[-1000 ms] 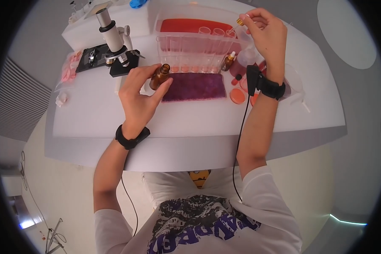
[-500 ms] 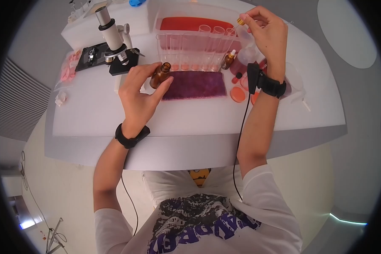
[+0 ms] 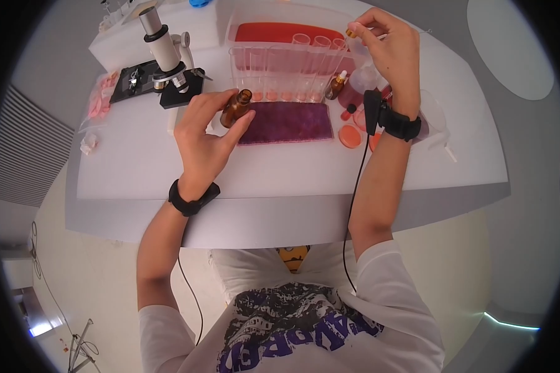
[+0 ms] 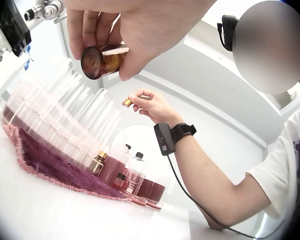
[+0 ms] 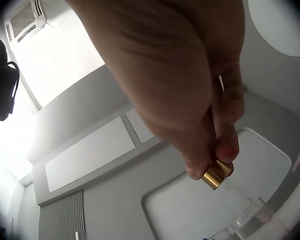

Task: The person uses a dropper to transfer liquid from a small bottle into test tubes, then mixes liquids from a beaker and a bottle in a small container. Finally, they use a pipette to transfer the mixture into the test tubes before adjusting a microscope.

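Note:
In the head view my left hand (image 3: 202,137) grips an uncapped amber glass bottle (image 3: 233,113), tilted with its mouth up and to the right, left of the tube rack. The left wrist view shows that bottle's base (image 4: 92,64) beneath the fingers. My right hand (image 3: 393,53) pinches a dropper by its top, just above its gold collar (image 5: 216,175). From the collar, a thin glass pipette (image 5: 236,193) slants toward a tube mouth. Several clear test tubes (image 3: 321,59) stand in the clear rack (image 3: 242,59), the dropper over its right end. Reddish liquid shows at their bottoms.
A purple cloth (image 3: 286,123) lies before the rack, and a bin with red contents (image 3: 292,31) sits behind. Right of it are a second dropper bottle (image 3: 336,86), a flask (image 3: 362,81) and orange-red dishes (image 3: 349,137). A microscope (image 3: 168,62) stands left.
My right hand has turned a little and the dropper's gold collar has shifted slightly left, with less of the pipette showing. The left hand and amber bottle stay nearly still.

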Available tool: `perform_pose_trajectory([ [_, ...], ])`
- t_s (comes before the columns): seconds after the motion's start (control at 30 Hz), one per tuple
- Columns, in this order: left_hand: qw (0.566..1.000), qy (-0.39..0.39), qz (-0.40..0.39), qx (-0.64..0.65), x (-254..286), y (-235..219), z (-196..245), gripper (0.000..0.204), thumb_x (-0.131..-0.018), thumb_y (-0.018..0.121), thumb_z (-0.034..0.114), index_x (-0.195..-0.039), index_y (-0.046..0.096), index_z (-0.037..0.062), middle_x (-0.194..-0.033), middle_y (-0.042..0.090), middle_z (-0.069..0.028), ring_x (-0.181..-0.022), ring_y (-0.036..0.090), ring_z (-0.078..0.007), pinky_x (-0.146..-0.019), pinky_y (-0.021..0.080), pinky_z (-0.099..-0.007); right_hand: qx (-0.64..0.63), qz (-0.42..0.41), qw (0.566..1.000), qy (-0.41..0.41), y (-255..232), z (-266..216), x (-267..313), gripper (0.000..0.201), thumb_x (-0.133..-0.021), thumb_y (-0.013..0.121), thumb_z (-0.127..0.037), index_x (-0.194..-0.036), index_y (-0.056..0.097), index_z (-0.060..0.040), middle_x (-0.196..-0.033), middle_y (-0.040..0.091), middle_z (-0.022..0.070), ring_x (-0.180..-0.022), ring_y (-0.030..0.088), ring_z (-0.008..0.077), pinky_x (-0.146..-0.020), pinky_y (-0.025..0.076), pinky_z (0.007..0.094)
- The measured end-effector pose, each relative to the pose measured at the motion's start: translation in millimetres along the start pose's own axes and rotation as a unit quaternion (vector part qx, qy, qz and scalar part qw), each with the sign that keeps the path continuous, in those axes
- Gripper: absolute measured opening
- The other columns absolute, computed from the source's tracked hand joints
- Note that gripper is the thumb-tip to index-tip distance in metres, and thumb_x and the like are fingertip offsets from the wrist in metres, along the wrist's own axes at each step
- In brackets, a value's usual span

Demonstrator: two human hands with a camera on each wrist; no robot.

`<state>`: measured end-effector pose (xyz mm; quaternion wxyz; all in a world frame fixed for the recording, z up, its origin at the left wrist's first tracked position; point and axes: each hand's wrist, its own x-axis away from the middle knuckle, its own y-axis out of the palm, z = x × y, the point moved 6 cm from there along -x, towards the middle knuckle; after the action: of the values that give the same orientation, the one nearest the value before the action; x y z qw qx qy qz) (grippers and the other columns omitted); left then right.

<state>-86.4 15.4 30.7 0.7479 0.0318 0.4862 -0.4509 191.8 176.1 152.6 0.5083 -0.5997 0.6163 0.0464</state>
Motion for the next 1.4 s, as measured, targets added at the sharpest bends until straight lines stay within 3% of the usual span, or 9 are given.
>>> perform_pose_trajectory([
  [0.37,1.0,0.013,0.005,0.017,0,0,-1,0.038,-0.083,0.096,0.004,-0.118,0.081,-0.001,-0.11,0.081,-0.0108,-0.1,0.075,-0.0222,-0.093,0.061,-0.0336,-0.036,0.096,0.995,-0.018,-18,-47,1,0.012,-0.095,0.083,-0.006,-0.095,0.077,0.0045,-0.084,0.08,0.0103,-0.075,0.075,0.0133,-0.071,0.059,0.0284],
  [0.53,0.999,0.024,0.026,0.011,0,-4,0,0.04,-0.082,0.097,0.004,-0.119,0.081,-0.001,-0.112,0.082,-0.0109,-0.102,0.075,-0.0228,-0.094,0.06,-0.0343,-0.3,-0.128,0.943,0.064,23,-92,11,0.009,-0.1,0.083,-0.005,-0.099,0.077,0.0012,-0.09,0.081,0.0062,-0.078,0.074,0.0089,-0.07,0.056,0.0214],
  [0.57,0.999,0.025,0.037,0.009,-1,-5,1,0.04,-0.082,0.097,0.004,-0.119,0.081,-0.0011,-0.112,0.082,-0.0111,-0.102,0.075,-0.0231,-0.095,0.059,-0.0346,-0.351,-0.149,0.924,0.025,38,-88,13,0.012,-0.1,0.084,-0.007,-0.099,0.077,0.0024,-0.089,0.08,0.0052,-0.079,0.073,0.0068,-0.07,0.055,0.021],
  [0.67,0.998,0.021,0.053,0.008,-3,-9,3,0.041,-0.082,0.097,0.004,-0.119,0.081,-0.0011,-0.113,0.082,-0.0113,-0.103,0.076,-0.0234,-0.096,0.059,-0.0351,-0.319,-0.178,0.93,-0.022,52,-106,16,0.014,-0.1,0.085,-0.008,-0.099,0.076,0.0036,-0.087,0.08,0.0046,-0.078,0.071,0.0049,-0.069,0.054,0.0203],
  [1.03,0.997,0.037,0.072,-0.011,-3,-12,-2,0.043,-0.081,0.097,0.005,-0.121,0.081,0.0003,-0.114,0.082,-0.0115,-0.103,0.076,-0.0245,-0.095,0.059,-0.0351,-0.29,-0.163,0.943,0.01,54,-123,17,0.017,-0.099,0.087,-0.012,-0.1,0.077,0.002,-0.083,0.08,0.0021,-0.072,0.066,0.0015,-0.065,0.051,0.0186],
  [1.13,0.997,0.031,0.068,-0.008,-3,-11,-3,0.043,-0.081,0.097,0.005,-0.12,0.081,0.0003,-0.114,0.082,-0.0116,-0.103,0.076,-0.0243,-0.095,0.06,-0.0353,-0.286,-0.209,0.935,0.01,61,-122,18,0.016,-0.1,0.086,-0.011,-0.1,0.077,0.0026,-0.087,0.08,0.0035,-0.075,0.068,0.0029,-0.065,0.052,0.0193],
  [1.23,0.995,0.044,0.089,-0.007,-4,-13,-2,0.045,-0.078,0.099,0.009,-0.119,0.082,0.0025,-0.109,0.081,-0.0101,-0.098,0.074,-0.0264,-0.088,0.06,-0.0377,-0.204,-0.146,0.962,-0.109,77,-120,26,0.018,-0.094,0.089,-0.021,-0.097,0.081,-0.0055,-0.079,0.078,-0.0006,-0.07,0.069,0.0063,-0.063,0.049,0.0227],
  [1.3,0.99,0.073,0.117,-0.025,-4,-18,3,0.047,-0.078,0.098,0.006,-0.121,0.081,0.0019,-0.112,0.08,-0.01,-0.1,0.073,-0.0264,-0.089,0.059,-0.0379,-0.219,-0.249,0.935,-0.125,92,-122,32,0.018,-0.086,0.089,-0.022,-0.091,0.081,-0.0071,-0.077,0.075,0.0039,-0.072,0.068,0.0165,-0.069,0.054,0.031],
  [1.4,0.987,0.091,0.13,-0.034,-4,-21,1,0.045,-0.08,0.097,0.002,-0.122,0.082,0.0008,-0.117,0.08,-0.0106,-0.103,0.075,-0.0253,-0.091,0.06,-0.0355,-0.21,-0.239,0.937,-0.141,91,-125,33,0.018,-0.086,0.088,-0.023,-0.09,0.08,-0.007,-0.077,0.075,0.0035,-0.071,0.066,0.0168,-0.068,0.052,0.0316],
])
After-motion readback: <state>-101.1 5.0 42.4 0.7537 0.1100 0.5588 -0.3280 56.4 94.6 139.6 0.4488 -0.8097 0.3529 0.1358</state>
